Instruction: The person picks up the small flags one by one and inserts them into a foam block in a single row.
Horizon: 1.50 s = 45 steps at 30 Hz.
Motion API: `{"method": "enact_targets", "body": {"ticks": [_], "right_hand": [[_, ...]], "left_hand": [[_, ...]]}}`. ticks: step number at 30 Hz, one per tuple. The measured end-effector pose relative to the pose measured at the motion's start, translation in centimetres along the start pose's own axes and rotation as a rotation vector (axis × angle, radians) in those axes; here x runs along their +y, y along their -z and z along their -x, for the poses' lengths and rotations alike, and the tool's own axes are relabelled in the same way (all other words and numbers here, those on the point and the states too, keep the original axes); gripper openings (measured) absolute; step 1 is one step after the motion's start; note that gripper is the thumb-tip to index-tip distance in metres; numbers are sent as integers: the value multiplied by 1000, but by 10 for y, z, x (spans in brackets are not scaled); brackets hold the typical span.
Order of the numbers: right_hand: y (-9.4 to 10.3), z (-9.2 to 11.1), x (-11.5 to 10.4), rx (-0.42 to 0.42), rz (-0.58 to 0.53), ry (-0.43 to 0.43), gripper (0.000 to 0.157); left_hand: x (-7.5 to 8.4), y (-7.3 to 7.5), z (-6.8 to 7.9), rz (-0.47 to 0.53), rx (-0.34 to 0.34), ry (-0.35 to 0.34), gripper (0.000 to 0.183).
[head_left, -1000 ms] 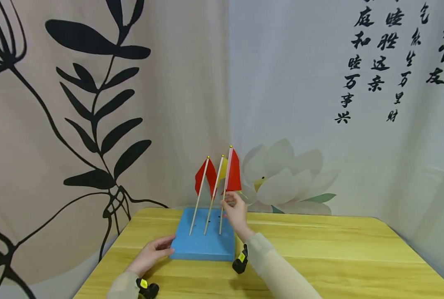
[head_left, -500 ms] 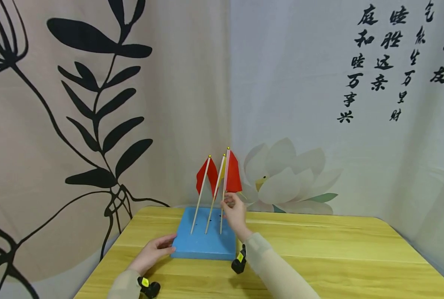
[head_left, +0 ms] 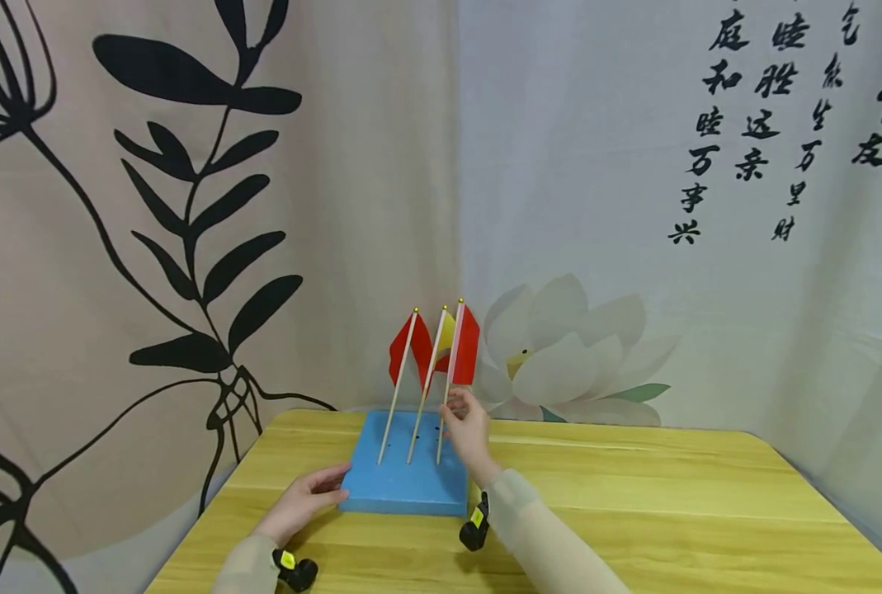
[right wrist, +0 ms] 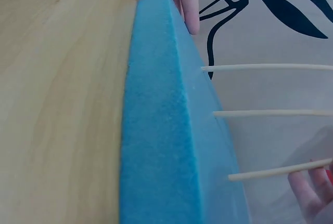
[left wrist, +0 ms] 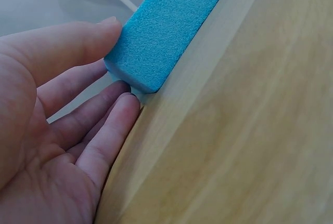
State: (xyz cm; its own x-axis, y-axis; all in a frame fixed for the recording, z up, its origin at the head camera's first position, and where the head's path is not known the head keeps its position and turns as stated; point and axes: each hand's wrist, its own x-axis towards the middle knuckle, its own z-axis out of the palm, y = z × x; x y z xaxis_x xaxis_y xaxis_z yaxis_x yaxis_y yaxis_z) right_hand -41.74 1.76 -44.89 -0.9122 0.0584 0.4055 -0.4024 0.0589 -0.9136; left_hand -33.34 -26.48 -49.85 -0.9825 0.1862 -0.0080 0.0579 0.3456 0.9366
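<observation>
A blue foam block (head_left: pixel 403 488) has three small flags standing in it on thin sticks. The left flag (head_left: pixel 402 356) is red, the middle flag (head_left: pixel 446 332) yellow, and the right flag (head_left: pixel 467 346) red. My right hand (head_left: pixel 467 429) pinches the right flag's stick just below its cloth; that stick's lower end meets the block's top. In the right wrist view, fingertips (right wrist: pixel 307 193) touch this stick. My left hand (head_left: pixel 303 502) rests against the block's left side, thumb near the front corner, fingers fairly straight. The left wrist view shows the thumb (left wrist: pixel 86 44) touching the block's edge.
The block lies on a yellow wooden table (head_left: pixel 634 495), near its left end. Several small holes dot the block's top behind the sticks. A curtain (head_left: pixel 366 206) with printed plants and writing hangs behind the table. A black wrist camera (head_left: pixel 476 528) sits beside the block's right front corner.
The right flag's top tilted slightly left, then swung back right and dropped a little. My right hand's fingers shifted slightly on its stick. My left hand stays at the block.
</observation>
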Motion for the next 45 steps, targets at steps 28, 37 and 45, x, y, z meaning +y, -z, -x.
{"method": "enact_targets", "body": {"ticks": [28, 37, 45], "right_hand": [[17, 8, 9, -18, -37, -34, 26], [61, 22, -17, -84, 45, 31, 26], [125, 11, 12, -9, 221, 42, 22]], "left_hand": [[-4, -4, -6, -14, 12, -13, 63], [-4, -2, -11, 8, -16, -13, 63], [-6, -2, -21, -4, -14, -15, 62]]}}
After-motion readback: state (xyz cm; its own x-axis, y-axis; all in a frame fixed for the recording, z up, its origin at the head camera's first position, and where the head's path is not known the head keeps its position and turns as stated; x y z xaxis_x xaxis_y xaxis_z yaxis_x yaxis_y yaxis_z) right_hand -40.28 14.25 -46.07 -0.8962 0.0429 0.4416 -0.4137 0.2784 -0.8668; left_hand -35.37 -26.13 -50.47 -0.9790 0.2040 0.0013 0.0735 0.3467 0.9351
